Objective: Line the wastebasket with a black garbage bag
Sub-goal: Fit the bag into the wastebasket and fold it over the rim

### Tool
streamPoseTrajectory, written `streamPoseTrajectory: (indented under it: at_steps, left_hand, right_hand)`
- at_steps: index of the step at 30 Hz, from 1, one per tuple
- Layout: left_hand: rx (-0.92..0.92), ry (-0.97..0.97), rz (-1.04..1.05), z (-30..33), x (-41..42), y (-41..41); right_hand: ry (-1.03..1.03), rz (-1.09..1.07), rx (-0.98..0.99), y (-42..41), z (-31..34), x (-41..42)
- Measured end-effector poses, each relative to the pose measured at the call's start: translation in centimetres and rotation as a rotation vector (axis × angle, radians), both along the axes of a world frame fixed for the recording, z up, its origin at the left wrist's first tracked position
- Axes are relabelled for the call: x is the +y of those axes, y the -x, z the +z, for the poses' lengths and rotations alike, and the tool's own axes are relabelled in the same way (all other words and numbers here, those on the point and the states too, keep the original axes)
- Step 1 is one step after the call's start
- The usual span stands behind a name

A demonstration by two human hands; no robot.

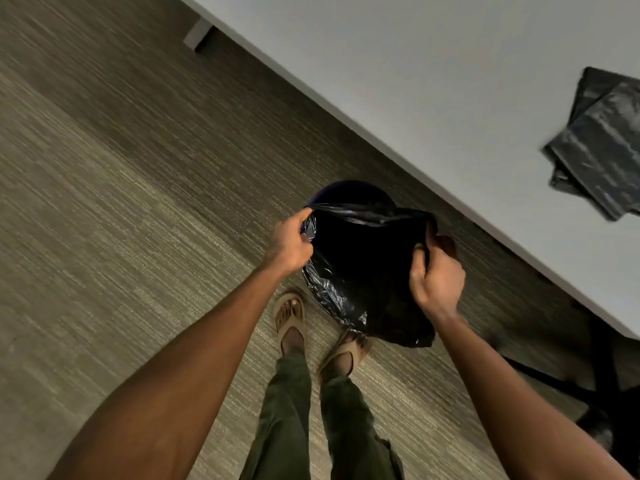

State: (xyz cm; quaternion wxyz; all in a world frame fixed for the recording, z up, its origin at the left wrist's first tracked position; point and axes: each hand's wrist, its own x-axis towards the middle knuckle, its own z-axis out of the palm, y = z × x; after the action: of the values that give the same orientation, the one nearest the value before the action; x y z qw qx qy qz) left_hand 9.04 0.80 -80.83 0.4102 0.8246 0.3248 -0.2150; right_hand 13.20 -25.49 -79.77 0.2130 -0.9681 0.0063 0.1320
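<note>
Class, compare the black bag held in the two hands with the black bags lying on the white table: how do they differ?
The held garbage bag is opened out and stretched between the left hand and right hand above the wastebasket; the folded bags lie flat on the table, untouched. Both are black, shiny plastic.

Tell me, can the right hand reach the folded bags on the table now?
Probably not yet: the right hand grips the bag over the wastebasket. The folded bags lie uncovered.

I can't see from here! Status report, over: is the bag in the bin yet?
Both hands, left hand and right hand, gripping the black bag open. Wastebasket below, rim not yet covered. Nothing blocking.
</note>
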Motion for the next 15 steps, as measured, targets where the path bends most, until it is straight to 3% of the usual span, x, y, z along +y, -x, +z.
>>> streamPoseTrajectory:
  at_steps: [2, 7, 15]
  left_hand:
    - [-0.002, 0.017, 0.055, -1.6, 0.0, -0.4]
    - [-0.068, -0.073, 0.08, -5.6, 0.5, -2.2]
    - [-0.001, -0.303, -0.033, -12.3, 2.0, -4.9]
  right_hand:
    - [0.016, 0.053, 0.027, -0.6, -1.6, 0.1]
    - [0.081, 0.222, -0.141, -3.0, -6.2, 0.4]
    - [0.184, 0.392, -0.236, -6.4, -12.7, 0.9]
